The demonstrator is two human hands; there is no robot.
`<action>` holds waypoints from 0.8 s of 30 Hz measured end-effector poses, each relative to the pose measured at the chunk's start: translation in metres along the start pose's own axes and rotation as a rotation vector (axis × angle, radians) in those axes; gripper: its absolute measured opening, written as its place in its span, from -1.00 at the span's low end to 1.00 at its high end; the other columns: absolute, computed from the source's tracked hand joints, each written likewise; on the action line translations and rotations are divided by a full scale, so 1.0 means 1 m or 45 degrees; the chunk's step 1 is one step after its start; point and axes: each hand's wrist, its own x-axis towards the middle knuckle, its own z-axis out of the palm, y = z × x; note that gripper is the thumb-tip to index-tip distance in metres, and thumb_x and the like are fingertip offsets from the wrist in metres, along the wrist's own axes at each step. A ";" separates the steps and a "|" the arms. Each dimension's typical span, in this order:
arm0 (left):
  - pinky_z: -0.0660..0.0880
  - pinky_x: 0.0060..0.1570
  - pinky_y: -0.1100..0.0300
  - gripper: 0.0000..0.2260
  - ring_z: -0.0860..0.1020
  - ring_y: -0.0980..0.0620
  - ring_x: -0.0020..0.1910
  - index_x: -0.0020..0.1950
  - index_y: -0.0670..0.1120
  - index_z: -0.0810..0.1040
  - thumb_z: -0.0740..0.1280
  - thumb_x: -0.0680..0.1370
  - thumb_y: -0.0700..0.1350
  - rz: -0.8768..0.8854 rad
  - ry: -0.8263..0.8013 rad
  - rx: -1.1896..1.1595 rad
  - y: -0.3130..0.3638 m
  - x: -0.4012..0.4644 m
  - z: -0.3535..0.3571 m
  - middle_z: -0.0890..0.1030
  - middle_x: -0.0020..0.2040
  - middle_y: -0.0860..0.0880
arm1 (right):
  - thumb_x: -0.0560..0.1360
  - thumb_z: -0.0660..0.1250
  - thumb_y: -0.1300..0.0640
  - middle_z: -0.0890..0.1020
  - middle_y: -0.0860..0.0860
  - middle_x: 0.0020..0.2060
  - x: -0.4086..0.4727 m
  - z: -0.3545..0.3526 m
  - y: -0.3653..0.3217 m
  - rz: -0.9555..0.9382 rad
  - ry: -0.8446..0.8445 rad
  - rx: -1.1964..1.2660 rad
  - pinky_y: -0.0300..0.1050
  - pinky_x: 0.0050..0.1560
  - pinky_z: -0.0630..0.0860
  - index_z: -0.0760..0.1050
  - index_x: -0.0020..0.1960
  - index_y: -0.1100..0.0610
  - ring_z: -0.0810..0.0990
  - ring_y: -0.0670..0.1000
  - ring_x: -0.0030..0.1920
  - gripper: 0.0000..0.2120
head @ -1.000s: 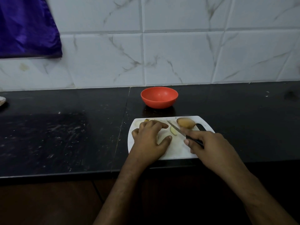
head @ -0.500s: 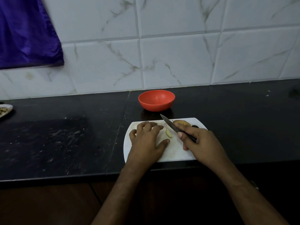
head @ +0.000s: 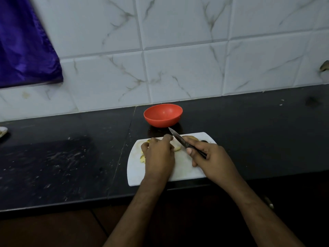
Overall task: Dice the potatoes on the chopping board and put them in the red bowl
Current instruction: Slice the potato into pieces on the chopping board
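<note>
A white chopping board [head: 187,168] lies on the black counter near its front edge. My left hand [head: 158,155] lies over pale potato pieces [head: 176,147] on the board's left half, fingers curled on them; most pieces are hidden under it. My right hand [head: 211,159] grips the black handle of a small knife [head: 179,139], blade pointing up and left beside my left fingers. A whole brown potato [head: 193,138] peeks out behind the blade. The red bowl [head: 162,115] stands just behind the board and looks empty.
The black counter [head: 71,157] stretches left and right of the board. A white marble-tile wall rises behind. A purple cloth [head: 23,45] hangs at the upper left. A small plate [head: 3,132] shows at the left edge.
My right hand and the knife have moved left, closer to my left hand, with the blade tip raised toward the bowl. The camera has tilted; my left hand stays on the potato pieces.
</note>
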 end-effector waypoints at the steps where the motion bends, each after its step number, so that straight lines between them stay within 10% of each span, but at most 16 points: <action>1: 0.09 0.17 0.08 -0.71 0.45 0.01 0.21 0.27 0.07 0.51 0.30 0.56 -0.15 0.019 0.017 0.024 -0.003 -0.002 -0.001 0.67 -0.02 0.09 | 0.59 0.29 -0.10 0.64 -0.11 -0.33 0.000 0.000 0.000 -0.001 0.002 -0.003 -0.22 -0.02 0.53 0.46 0.34 -0.34 0.61 -0.19 -0.15 -0.67; 24: 0.17 0.21 0.00 -0.74 0.33 -0.03 0.24 0.24 0.11 0.54 0.18 0.65 -0.16 0.076 -0.096 0.151 -0.015 -0.016 -0.015 0.57 0.15 0.05 | 0.61 0.16 -0.17 0.66 -0.16 -0.18 -0.028 0.002 -0.035 0.112 -0.082 -0.576 -0.16 -0.08 0.59 0.38 0.37 -0.38 0.59 -0.17 -0.18 -0.66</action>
